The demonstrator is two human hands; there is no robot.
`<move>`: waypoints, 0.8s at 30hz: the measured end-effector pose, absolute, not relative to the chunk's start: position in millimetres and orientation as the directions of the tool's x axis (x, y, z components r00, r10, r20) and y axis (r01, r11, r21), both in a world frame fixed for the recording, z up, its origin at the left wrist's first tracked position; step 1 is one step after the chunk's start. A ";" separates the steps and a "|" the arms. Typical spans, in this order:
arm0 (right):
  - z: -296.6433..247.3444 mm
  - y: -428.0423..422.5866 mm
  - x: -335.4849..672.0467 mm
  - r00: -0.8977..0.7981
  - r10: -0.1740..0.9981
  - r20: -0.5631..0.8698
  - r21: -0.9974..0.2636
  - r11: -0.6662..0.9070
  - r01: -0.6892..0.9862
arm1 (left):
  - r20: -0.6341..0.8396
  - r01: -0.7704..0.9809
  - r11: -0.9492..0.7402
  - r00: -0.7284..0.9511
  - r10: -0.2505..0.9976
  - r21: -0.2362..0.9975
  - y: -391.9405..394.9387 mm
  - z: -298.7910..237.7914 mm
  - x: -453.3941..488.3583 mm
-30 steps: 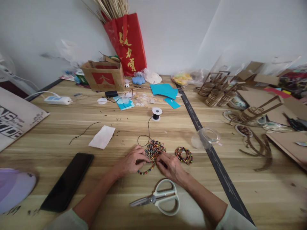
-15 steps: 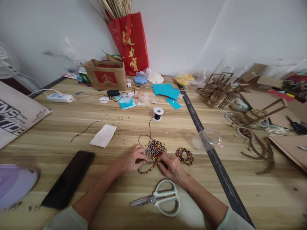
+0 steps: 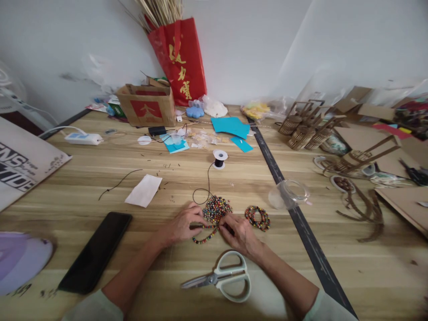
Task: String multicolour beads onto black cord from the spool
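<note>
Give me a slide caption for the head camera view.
Left hand and right hand pinch a bead strand beside a bead pile, scissors close by.

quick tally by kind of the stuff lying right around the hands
bead pile: 1
bead strand: 1
bead coil: 1
thread spool: 1
scissors: 1
phone: 1
total: 6

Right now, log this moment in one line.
left hand: pinching bead strand | right hand: at strand beside bead pile, grip unclear | scissors: near wrists, untouched | cord spool: beyond pile
</note>
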State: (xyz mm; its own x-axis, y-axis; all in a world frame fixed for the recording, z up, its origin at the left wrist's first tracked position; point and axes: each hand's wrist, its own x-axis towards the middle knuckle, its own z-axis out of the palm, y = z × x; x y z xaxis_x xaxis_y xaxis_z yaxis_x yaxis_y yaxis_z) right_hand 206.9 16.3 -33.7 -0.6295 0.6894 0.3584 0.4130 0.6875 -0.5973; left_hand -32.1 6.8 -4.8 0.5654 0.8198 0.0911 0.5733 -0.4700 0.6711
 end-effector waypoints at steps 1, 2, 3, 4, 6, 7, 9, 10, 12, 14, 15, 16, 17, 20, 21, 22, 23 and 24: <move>-33.3 16.3 207.0 -0.630 0.690 0.357 -0.599 0.686 0.413 | 0.092 0.573 -0.472 0.567 0.819 0.670 6.8 -4.7 -32.3; -33.2 16.3 207.0 -0.631 0.690 0.355 -0.599 0.686 0.413 | 0.094 0.573 -0.474 0.567 0.818 0.669 6.8 -4.5 -32.5; -33.2 16.3 207.1 -0.632 0.690 0.352 -0.599 0.685 0.415 | 0.096 0.573 -0.475 0.567 0.818 0.668 6.8 -4.3 -32.6; -33.3 16.3 207.2 -0.633 0.691 0.350 -0.597 0.685 0.418 | 0.098 0.574 -0.476 0.565 0.819 0.666 6.7 -4.1 -32.8; -33.7 16.3 207.3 -0.634 0.693 0.343 -0.591 0.684 0.428 | 0.107 0.581 -0.480 0.559 0.822 0.657 6.1 -4.3 -32.7; -34.0 16.3 207.3 -0.633 0.694 0.343 -0.588 0.684 0.431 | 0.115 0.587 -0.485 0.554 0.824 0.648 5.6 -4.6 -32.4; -34.6 16.5 207.4 -0.631 0.694 0.347 -0.586 0.686 0.432 | 0.134 0.607 -0.499 0.544 0.828 0.619 4.2 -5.6 -31.4; -34.9 16.6 207.5 -0.632 0.693 0.348 -0.586 0.687 0.430 | 0.146 0.618 -0.507 0.539 0.830 0.600 3.4 -6.1 -30.7; -35.3 16.8 207.8 -0.634 0.691 0.348 -0.585 0.688 0.429 | 0.163 0.638 -0.524 0.537 0.828 0.564 1.8 -6.9 -29.3; -35.4 17.1 208.0 -0.635 0.690 0.347 -0.583 0.689 0.430 | 0.169 0.649 -0.536 0.540 0.824 0.539 0.6 -7.0 -28.2; -35.2 17.2 208.1 -0.635 0.690 0.346 -0.582 0.689 0.431 | 0.170 0.654 -0.540 0.542 0.823 0.530 0.3 -6.9 -27.8; -35.0 17.3 208.1 -0.637 0.690 0.344 -0.583 0.689 0.431 | 0.168 0.657 -0.543 0.545 0.821 0.523 0.0 -6.6 -27.6; -34.7 17.3 208.1 -0.640 0.689 0.340 -0.585 0.688 0.430 | 0.167 0.660 -0.544 0.546 0.821 0.518 -0.1 -6.2 -27.5; -33.6 17.2 207.9 -0.638 0.690 0.341 -0.592 0.685 0.424 | 0.169 0.664 -0.551 0.550 0.818 0.506 -0.2 -4.9 -27.4; -33.3 17.2 207.8 -0.635 0.691 0.346 -0.594 0.685 0.422 | 0.169 0.664 -0.553 0.552 0.817 0.503 -0.2 -4.7 -27.3; -32.9 17.1 207.7 -0.632 0.691 0.351 -0.594 0.685 0.421 | 0.169 0.664 -0.555 0.553 0.815 0.501 -0.2 -4.6 -27.2; -32.6 17.0 207.6 -0.630 0.692 0.354 -0.594 0.686 0.420 | 0.169 0.665 -0.556 0.554 0.815 0.499 -0.1 -4.7 -27.0; -32.2 16.9 207.5 -0.630 0.691 0.354 -0.594 0.686 0.420 | 0.169 0.666 -0.556 0.554 0.815 0.497 -0.1 -4.9 -26.8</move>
